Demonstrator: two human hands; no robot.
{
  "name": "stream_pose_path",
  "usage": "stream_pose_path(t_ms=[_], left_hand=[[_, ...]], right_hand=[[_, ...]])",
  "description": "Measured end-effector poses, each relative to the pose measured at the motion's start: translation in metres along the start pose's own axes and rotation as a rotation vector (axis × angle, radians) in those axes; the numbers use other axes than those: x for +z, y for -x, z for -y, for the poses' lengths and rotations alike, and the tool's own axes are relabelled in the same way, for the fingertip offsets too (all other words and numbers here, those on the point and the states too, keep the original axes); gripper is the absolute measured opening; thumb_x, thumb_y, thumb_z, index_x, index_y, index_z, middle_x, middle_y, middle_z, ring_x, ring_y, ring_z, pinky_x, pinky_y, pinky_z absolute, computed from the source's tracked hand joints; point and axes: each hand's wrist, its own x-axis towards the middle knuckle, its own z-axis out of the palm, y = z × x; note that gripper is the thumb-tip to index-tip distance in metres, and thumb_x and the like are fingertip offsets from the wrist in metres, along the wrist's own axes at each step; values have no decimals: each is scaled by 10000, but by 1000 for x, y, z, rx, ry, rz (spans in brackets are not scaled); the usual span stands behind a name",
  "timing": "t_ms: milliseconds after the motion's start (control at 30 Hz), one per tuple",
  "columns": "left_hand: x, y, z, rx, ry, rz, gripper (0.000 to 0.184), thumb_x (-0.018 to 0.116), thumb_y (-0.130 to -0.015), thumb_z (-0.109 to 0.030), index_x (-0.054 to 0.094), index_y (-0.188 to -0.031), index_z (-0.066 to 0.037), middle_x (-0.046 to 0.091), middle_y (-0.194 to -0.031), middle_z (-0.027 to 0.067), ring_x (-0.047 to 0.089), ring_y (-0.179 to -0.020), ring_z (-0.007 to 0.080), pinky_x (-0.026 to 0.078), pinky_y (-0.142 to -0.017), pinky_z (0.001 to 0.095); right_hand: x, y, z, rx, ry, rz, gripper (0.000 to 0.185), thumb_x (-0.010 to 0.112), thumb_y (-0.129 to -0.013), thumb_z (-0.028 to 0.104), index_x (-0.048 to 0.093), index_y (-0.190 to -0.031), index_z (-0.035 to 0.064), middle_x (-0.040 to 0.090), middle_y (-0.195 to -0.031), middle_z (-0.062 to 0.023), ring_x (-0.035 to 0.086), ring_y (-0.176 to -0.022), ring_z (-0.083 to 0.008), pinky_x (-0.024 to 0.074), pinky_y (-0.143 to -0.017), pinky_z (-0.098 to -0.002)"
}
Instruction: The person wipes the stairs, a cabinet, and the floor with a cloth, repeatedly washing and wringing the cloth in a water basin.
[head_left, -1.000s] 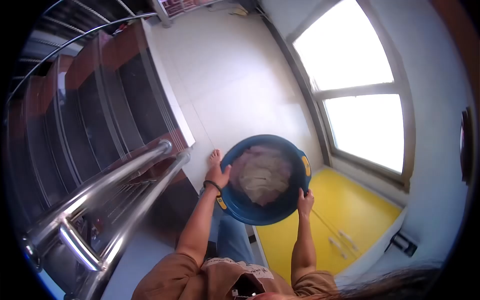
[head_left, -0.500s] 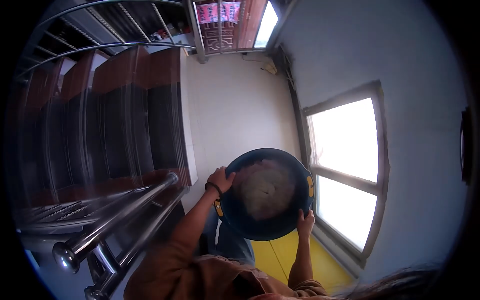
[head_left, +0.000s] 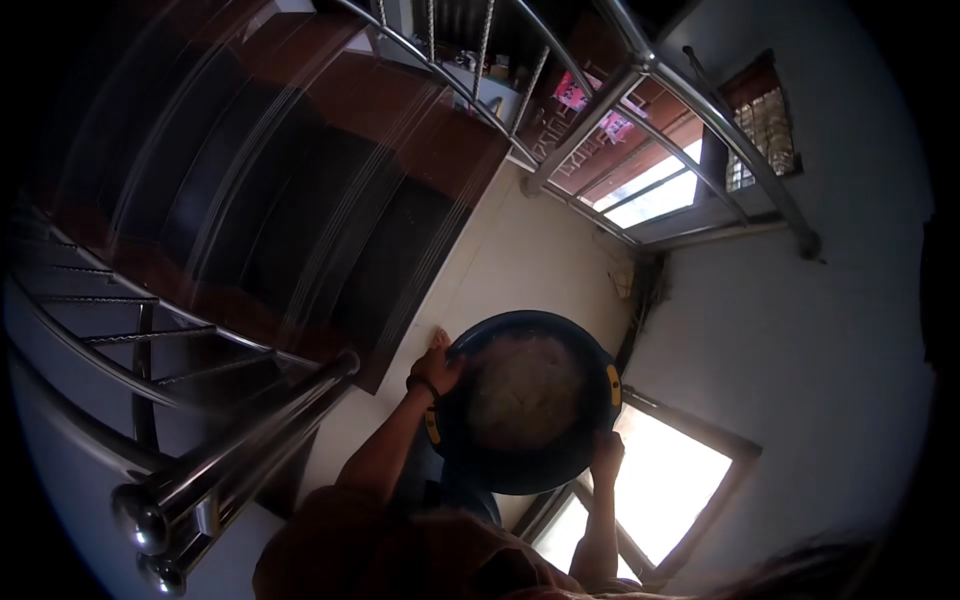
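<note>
A round dark blue basin (head_left: 470, 470) with yellow handle patches is held in front of my body. Inside it lies a heap of pale cloth (head_left: 525, 390), dim and somewhat blurred. My left hand (head_left: 437, 368), with a dark band at the wrist, grips the basin's left rim. At the lower right rim my right hand (head_left: 607, 458) is closed on the edge. A bare foot shows in part just beyond my left hand.
Dark stairs (head_left: 300, 190) with reddish edges rise at the left. A metal handrail (head_left: 270, 430) stands at lower left, and a metal railing (head_left: 590, 130) crosses the top. Pale floor (head_left: 540, 260) lies ahead; a bright window (head_left: 670, 480) is at lower right.
The view has turned toward the stairs and railing and grown darker. The window has shifted down, and the yellow surface has left the view. Both hands still hold the basin.
</note>
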Motion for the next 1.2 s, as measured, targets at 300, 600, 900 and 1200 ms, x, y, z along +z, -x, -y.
stream_pose_path(t_ms=[300, 600, 900, 1200], left_hand=[[-121, -88, 68, -317, 236, -238, 488, 536, -968, -455, 662, -1108, -5, 696, -981, 243, 656, -988, 423, 516, -845, 474], [-226, -183, 172, -389, 370, -675, 388, 639, -926, -373, 669, -1033, -1, 680, -843, 233, 663, -820, 419, 497, -725, 459], [-270, -251, 265, -734, 165, -789, 309, 643, -905, -296, 690, -1053, -28, 699, -949, 246, 670, -934, 426, 524, -788, 481], [-291, -291, 252, -1041, 17, -861, 421, 566, -946, -436, 637, -1230, -134, 701, -1040, 205, 662, -989, 424, 531, -823, 506]], right_hand=[[96, -179, 181, -315, 123, 172, 356, 666, -924, 331, 608, -910, -19, 647, -785, -259, 641, -804, -472, 486, -687, -502], [240, -298, 411, -651, 4, 351, 360, 656, -935, 308, 605, -911, -47, 625, -787, -286, 620, -774, -483, 472, -675, -494], [435, -384, 594, -1092, 148, 434, 411, 627, -938, 376, 640, -1016, -28, 659, -850, -309, 639, -826, -510, 517, -724, -543], [491, -379, 663, -936, 557, 542, 399, 621, -949, 336, 603, -1149, -9, 685, -1002, -250, 665, -959, -444, 510, -837, -546]])
